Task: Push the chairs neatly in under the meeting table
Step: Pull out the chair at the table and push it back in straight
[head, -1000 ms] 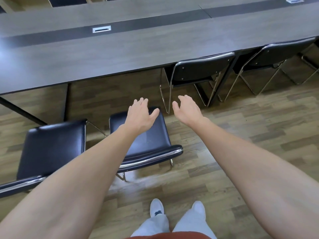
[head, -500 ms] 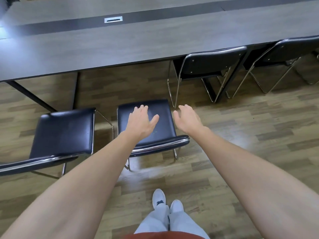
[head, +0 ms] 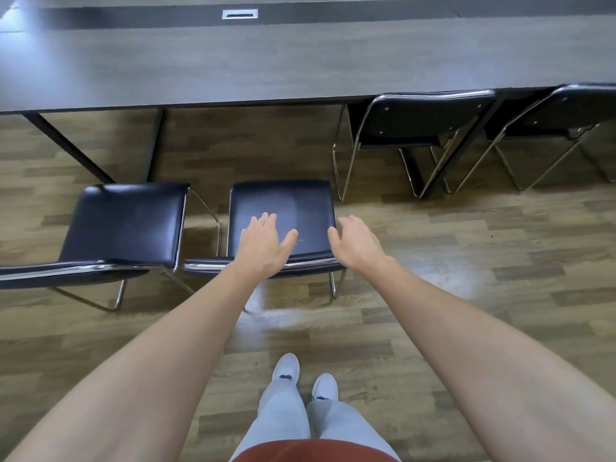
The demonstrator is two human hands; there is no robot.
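Now, line by line:
Left hand (head: 263,243): held out, fingers straight and loosely spread, above the backrest top of the middle chair (head: 281,216); contact with the chrome rail cannot be told.
Right hand (head: 358,243): held out, fingers relaxed and slightly bent, holding nothing, just beside the right edge of the same chair's seat.
Hands: apart from each other, neither gripping anything.
Middle chair: black padded seat, chrome frame, standing out on the wood floor (head: 466,261), not under the meeting table (head: 300,61).
Left chair (head: 123,221): same kind, just beside the middle chair, also out from the table.
Tucked chairs (head: 423,118): two at right, seats under the table edge, backrests showing.
Table: long, dark wood-grain, with a cable slot (head: 240,14) in its centre strip.
Feet: white shoes (head: 286,366) on the floor below the arms.
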